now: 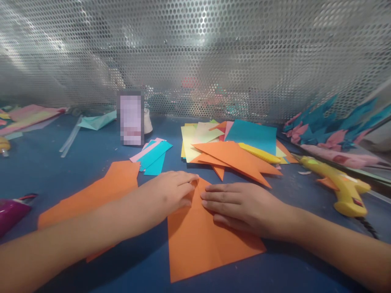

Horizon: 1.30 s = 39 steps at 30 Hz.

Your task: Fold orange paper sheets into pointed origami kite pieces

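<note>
A sheet of orange paper (195, 252) lies in front of me on the blue table, creased and folded in toward a point at its far end. My left hand (174, 191) has its fingers bent together on the paper's upper left edge, by the folded point. Across from it, my right hand (244, 205) rests flat on the right part of the paper, fingers stretched out toward the middle crease. The palms hide part of the folds. More orange paper (119, 179) lies under and beyond my left forearm.
Behind the hands lie orange folded pieces (232, 156), a yellow cutter (259, 153) and a blue sheet (252, 136). A yellow glue gun (345, 185) is at right. Blue strips (157, 156) lie near an upright phone (131, 118). A perforated metal panel (195, 53) closes the back.
</note>
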Each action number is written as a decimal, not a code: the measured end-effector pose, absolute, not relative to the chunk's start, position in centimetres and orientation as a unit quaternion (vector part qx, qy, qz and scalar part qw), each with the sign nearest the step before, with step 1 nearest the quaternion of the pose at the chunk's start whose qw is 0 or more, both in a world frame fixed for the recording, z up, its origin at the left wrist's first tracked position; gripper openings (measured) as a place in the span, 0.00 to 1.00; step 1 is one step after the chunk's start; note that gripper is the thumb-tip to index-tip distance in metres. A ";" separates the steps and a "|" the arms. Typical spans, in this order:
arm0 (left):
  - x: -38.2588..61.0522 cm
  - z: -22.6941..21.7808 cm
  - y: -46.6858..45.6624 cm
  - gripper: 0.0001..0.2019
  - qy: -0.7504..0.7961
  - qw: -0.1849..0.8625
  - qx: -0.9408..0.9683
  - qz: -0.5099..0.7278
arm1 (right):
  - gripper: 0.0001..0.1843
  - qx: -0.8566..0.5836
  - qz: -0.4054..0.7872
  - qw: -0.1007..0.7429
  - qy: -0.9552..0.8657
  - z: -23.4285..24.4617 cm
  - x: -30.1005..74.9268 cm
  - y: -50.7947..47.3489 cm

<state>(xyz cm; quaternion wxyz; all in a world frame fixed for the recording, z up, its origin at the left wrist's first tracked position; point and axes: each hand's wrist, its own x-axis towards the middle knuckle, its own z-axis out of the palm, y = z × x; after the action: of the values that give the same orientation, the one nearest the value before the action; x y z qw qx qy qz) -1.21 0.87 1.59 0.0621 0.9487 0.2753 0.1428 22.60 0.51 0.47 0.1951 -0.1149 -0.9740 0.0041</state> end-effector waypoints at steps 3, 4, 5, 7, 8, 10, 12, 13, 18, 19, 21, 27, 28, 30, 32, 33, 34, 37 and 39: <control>-1.1 1.8 0.9 0.05 0.279 0.052 0.948 0.140 | 0.17 -0.115 0.002 0.195 -0.974 0.5 22.6 0.5; -1.2 1.8 0.9 0.05 0.281 0.052 0.948 0.140 | 0.17 -0.115 0.001 0.194 -0.974 0.5 22.6 0.5; -1.2 1.8 1.0 0.05 0.282 0.055 0.948 0.140 | 0.17 -0.116 0.000 0.193 -0.974 0.5 22.6 0.5; -1.3 1.8 1.1 0.05 0.279 0.060 0.948 0.141 | 0.17 -0.116 -0.004 0.193 -0.974 0.5 22.5 0.6; -1.3 1.8 1.1 0.05 0.278 0.062 0.948 0.140 | 0.17 -0.116 -0.006 0.194 -0.974 0.5 22.5 0.6; -1.4 1.7 1.2 0.05 0.279 0.065 0.948 0.141 | 0.17 -0.116 -0.009 0.194 -0.974 0.5 22.5 0.7; -1.4 1.7 1.2 0.05 0.283 0.071 0.946 0.140 | 0.17 -0.114 -0.009 0.191 -0.975 0.5 22.5 0.7; -1.4 1.6 1.2 0.05 0.286 0.074 0.945 0.141 | 0.17 -0.113 -0.010 0.191 -0.975 0.4 22.5 0.6; -1.5 1.4 1.2 0.06 0.290 0.091 0.943 0.139 | 0.17 -0.115 -0.013 0.191 -0.975 0.4 22.6 0.5; -1.5 1.4 1.3 0.06 0.293 0.094 0.942 0.134 | 0.17 -0.115 -0.015 0.192 -0.975 0.5 22.6 0.6; -1.6 1.4 1.3 0.06 0.300 0.096 0.941 0.125 | 0.17 -0.114 -0.018 0.194 -0.974 0.5 22.6 0.6; -1.6 1.3 1.5 0.09 0.271 0.082 0.950 0.135 | 0.18 -0.111 -0.024 0.194 -0.974 0.7 22.5 0.6; -1.6 1.3 1.5 0.09 0.268 0.082 0.950 0.140 | 0.18 -0.110 -0.024 0.195 -0.974 0.7 22.5 0.6; -1.6 1.2 1.5 0.10 0.266 0.081 0.950 0.144 | 0.18 -0.108 -0.024 0.197 -0.974 0.7 22.4 0.6; -1.6 1.2 1.6 0.11 0.265 0.078 0.950 0.144 | 0.18 -0.108 -0.023 0.198 -0.974 0.7 22.4 0.6; -1.6 1.3 1.6 0.11 0.262 0.077 0.951 0.143 | 0.18 -0.108 -0.022 0.198 -0.974 0.6 22.4 0.6; -1.6 1.3 1.6 0.11 0.260 0.076 0.952 0.141 | 0.18 -0.108 -0.022 0.197 -0.974 0.6 22.4 0.7; -1.6 1.3 1.5 0.11 0.262 0.068 0.953 0.134 | 0.18 -0.106 -0.023 0.195 -0.975 0.5 22.4 0.7; -1.6 1.3 1.5 0.12 0.270 0.056 0.953 0.125 | 0.18 -0.105 -0.026 0.191 -0.976 0.4 22.4 0.7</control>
<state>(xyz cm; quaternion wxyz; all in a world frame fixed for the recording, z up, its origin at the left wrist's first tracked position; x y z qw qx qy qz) -1.61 1.54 1.26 0.0557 0.9532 0.2695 0.1251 22.45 0.70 0.43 0.1907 -0.1054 -0.9756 -0.0258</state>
